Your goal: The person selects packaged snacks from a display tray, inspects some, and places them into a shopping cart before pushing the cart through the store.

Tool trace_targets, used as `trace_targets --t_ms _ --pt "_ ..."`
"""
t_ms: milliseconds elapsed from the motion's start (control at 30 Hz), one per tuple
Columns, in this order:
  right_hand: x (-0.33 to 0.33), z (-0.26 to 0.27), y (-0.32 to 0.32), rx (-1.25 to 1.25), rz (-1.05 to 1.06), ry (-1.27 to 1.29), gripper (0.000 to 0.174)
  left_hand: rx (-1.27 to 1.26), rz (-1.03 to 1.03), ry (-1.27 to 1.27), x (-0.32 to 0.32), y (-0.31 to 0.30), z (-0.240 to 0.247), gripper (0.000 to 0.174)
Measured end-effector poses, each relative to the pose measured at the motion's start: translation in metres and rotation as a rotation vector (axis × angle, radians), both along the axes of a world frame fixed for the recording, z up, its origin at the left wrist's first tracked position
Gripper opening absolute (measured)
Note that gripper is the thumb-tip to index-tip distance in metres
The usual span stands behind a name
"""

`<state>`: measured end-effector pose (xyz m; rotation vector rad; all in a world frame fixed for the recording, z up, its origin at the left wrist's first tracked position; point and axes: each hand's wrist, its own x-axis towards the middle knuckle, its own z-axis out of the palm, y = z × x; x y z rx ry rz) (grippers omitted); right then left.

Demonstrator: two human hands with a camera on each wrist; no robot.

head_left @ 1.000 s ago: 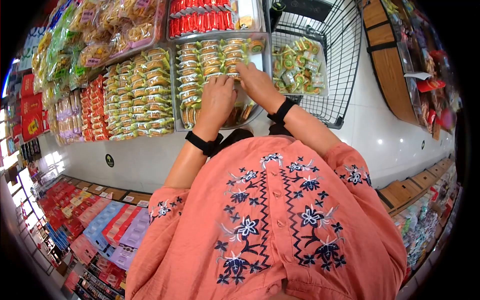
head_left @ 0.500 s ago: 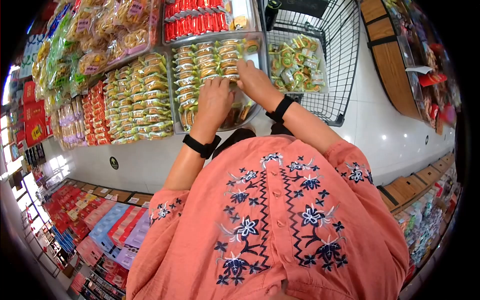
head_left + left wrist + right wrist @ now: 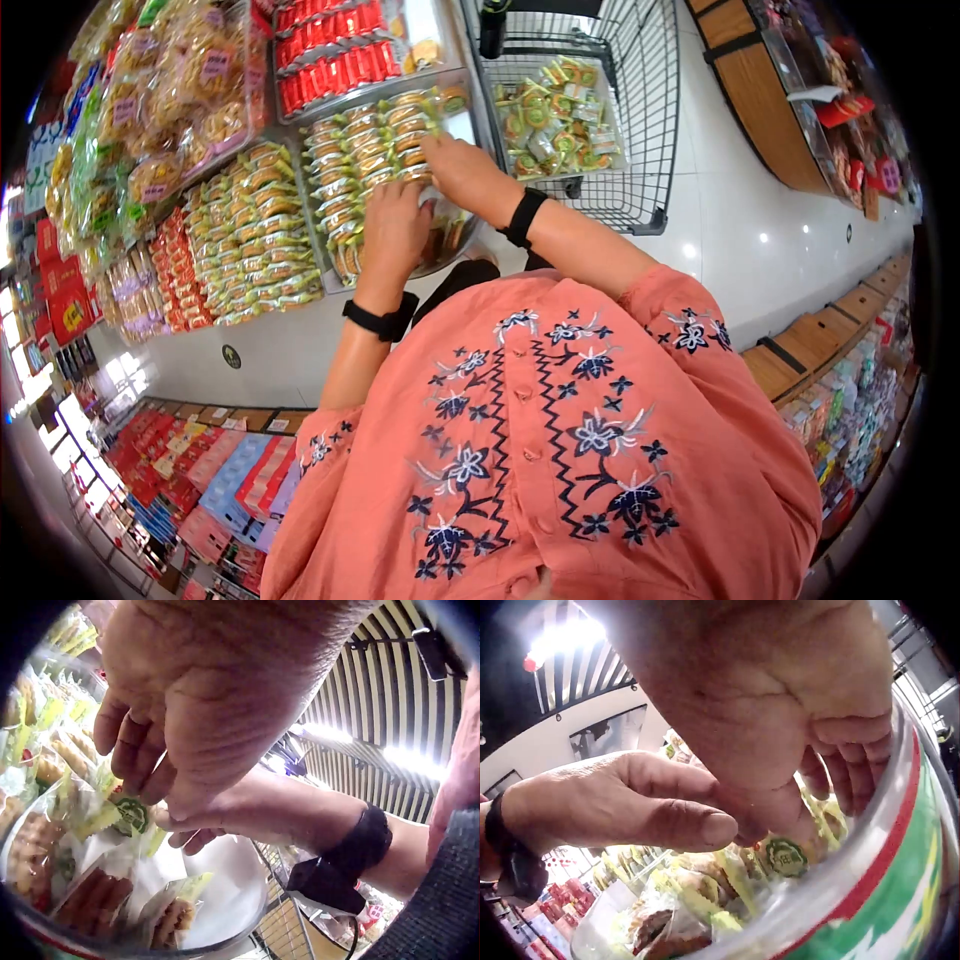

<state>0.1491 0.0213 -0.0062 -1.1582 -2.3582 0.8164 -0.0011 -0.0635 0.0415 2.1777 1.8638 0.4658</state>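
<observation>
Individually wrapped biscuits (image 3: 340, 165) stand in close rows in a clear plastic bin (image 3: 462, 125), in clear film with yellow-green ends. My left hand (image 3: 397, 225) reaches over the near part of the rows, fingers bent down at a wrapped biscuit with a round green logo (image 3: 129, 816). From the right, my right hand (image 3: 465, 175) meets the same packets, its thumb against the logo packet and its fingers curled down past the wrapper edge (image 3: 826, 817). The two hands almost touch. My palms partly hide the grip. More ridged biscuits (image 3: 97, 892) lean at the bin's near curved end.
A wire shopping cart (image 3: 650, 150) stands right of the bin, holding a tray of green-wrapped packets (image 3: 560, 120). Red-wrapped snacks (image 3: 335, 65) fill the bin behind. Left are more biscuit rows (image 3: 255, 235) and bagged snacks (image 3: 200, 70). Shelves with wooden sides (image 3: 770, 125) line the right.
The head view has turned, so the bin, cart and hands sit further left in it. Both hands stay at the same packets, with little visible finger movement.
</observation>
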Motion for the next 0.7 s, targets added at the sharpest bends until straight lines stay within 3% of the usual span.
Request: trace_targets --t_ms 133,300,500,600,700 --pt "0.016 0.029 0.004 0.032 0.023 0.072 0.026 -0.020 0.056 -0.127 0.004 0.004 0.020 0.022" --pt "0.053 0.052 0.026 -0.080 -0.151 0.330 0.014 -0.073 0.155 -0.423 0.027 0.016 0.040 0.021" --pt "0.133 -0.027 0.066 -0.463 -0.480 0.280 0.019 -0.197 0.280 -0.678 0.049 0.020 0.029 0.021" --pt "0.167 -0.080 0.076 -0.537 -0.497 0.177 0.017 -0.247 0.335 -0.754 0.057 0.021 0.028 0.021" --pt "0.175 -0.103 0.079 -0.569 -0.495 0.006 0.028 -0.304 0.376 -0.739 0.062 0.024 0.028 0.021"
